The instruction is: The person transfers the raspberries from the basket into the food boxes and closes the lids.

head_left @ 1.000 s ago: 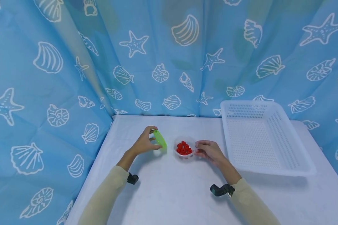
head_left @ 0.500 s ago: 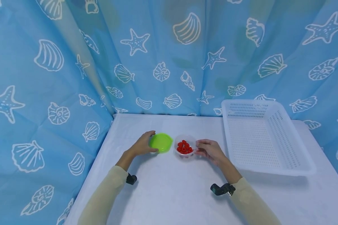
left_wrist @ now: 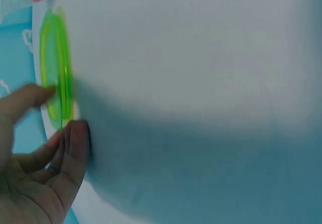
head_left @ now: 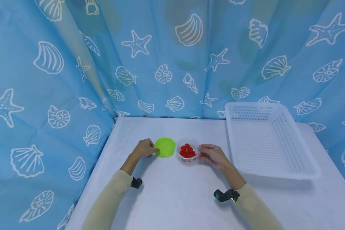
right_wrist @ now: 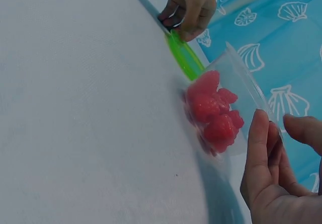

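A round bright green lid (head_left: 165, 147) lies low at the table's surface, left of a clear plastic bowl (head_left: 180, 157). My left hand (head_left: 144, 148) pinches the lid's left edge, thumb on its upper face and fingers at the rim in the left wrist view. Several red raspberry-like pieces (right_wrist: 214, 113) are heaped in the bottom of the bowl. My right hand (head_left: 214, 155) holds the bowl's right side at the rim; in the right wrist view its fingers (right_wrist: 258, 143) lie along the outer wall, with the thumb over the rim.
A large white perforated plastic basket (head_left: 276, 174) stands at the right of the white-covered table (head_left: 172, 198). Blue curtains (head_left: 149, 86) printed with shells and starfish hang behind and along the left side.
My left hand has brought the green lid down from an upright tilt to flat beside the bowl, its fingers drawing together at the left edge. My right hand stays at the bowl.
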Demonstrator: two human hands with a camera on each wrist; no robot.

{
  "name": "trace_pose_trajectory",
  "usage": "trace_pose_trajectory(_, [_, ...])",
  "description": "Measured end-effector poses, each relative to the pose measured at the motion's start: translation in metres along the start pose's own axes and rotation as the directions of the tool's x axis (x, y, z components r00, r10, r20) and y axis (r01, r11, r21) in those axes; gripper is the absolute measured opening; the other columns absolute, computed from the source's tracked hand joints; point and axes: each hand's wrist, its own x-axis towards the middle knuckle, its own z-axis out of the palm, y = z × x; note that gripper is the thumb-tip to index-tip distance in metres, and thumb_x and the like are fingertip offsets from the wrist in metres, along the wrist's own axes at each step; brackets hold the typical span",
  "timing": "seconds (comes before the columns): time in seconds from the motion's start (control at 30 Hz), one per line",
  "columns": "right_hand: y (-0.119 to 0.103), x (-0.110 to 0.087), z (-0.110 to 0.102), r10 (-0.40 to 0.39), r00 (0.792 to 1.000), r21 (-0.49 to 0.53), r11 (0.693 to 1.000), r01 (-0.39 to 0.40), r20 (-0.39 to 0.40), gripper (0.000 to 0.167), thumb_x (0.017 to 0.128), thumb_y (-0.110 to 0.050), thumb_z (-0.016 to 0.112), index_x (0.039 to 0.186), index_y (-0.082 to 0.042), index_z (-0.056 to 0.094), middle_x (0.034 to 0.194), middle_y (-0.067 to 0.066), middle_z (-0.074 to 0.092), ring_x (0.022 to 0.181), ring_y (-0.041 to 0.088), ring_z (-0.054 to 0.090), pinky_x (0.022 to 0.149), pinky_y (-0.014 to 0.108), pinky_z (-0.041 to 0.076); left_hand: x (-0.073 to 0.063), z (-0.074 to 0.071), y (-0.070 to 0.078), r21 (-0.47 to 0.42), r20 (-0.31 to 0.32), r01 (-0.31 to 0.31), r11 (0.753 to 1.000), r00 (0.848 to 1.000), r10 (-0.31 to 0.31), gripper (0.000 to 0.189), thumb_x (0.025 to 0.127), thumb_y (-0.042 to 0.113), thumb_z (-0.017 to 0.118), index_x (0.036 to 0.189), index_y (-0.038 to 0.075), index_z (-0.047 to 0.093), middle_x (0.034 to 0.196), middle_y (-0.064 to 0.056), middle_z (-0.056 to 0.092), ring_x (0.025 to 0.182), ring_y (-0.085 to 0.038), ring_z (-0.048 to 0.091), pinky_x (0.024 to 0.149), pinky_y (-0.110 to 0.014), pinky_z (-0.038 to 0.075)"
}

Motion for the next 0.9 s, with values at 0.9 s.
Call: trace_pose_trajectory(0.9, [0.001,0.003,0.0,-0.034,0.995,-0.043,0.999,0.03,-0.099,0.045,0.095,-0.021,0.066,0.132,0.002,0.055,0.126,0.025,0.056,0.09,0.018,0.067,0.082,0.03,0.055,-0.006,0.009,0.01,-0.058,-0.007,0.007,0.998,1.0,-0.008,0.035,0.083,0.031,0.078,0.097,0.003,0.062,0.074,-0.005,0.064,0.066,-0.016,0.062,0.063,-0.029,0.049])
